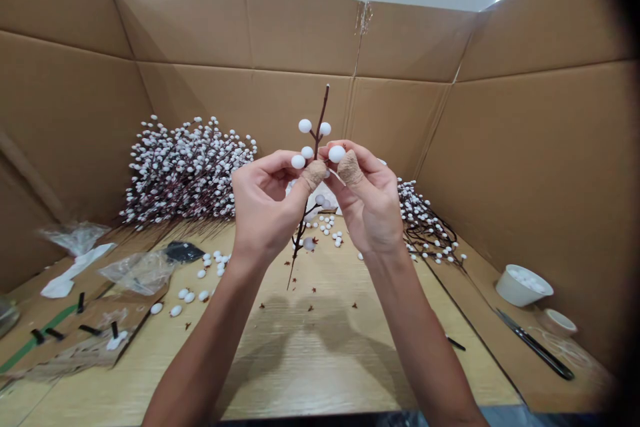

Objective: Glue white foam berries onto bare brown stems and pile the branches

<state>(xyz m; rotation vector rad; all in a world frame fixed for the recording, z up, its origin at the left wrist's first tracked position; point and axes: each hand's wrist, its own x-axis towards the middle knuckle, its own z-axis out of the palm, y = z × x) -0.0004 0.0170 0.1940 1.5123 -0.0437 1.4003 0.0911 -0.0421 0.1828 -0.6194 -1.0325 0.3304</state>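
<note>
An artificial berry branch with a dark brown stem and white berries is held up in front of me, nearly upright. My left hand pinches its stem near the middle, with two white berries just above the thumb. My right hand is closed, thumb and fingers around a white berry beside the stem. Whether that berry is joined to its twig is hidden by the fingers. Both thumb tips are wrapped in tan tape. Below the hands, the stem's lower end hangs over the table with a few more berries.
Finished-looking berry branches are heaped at the back left, a smaller bunch at the right. Loose white berries and brown star-shaped bits lie on the table. A white bowl, scissors or tweezers-like tool and tape roll are right.
</note>
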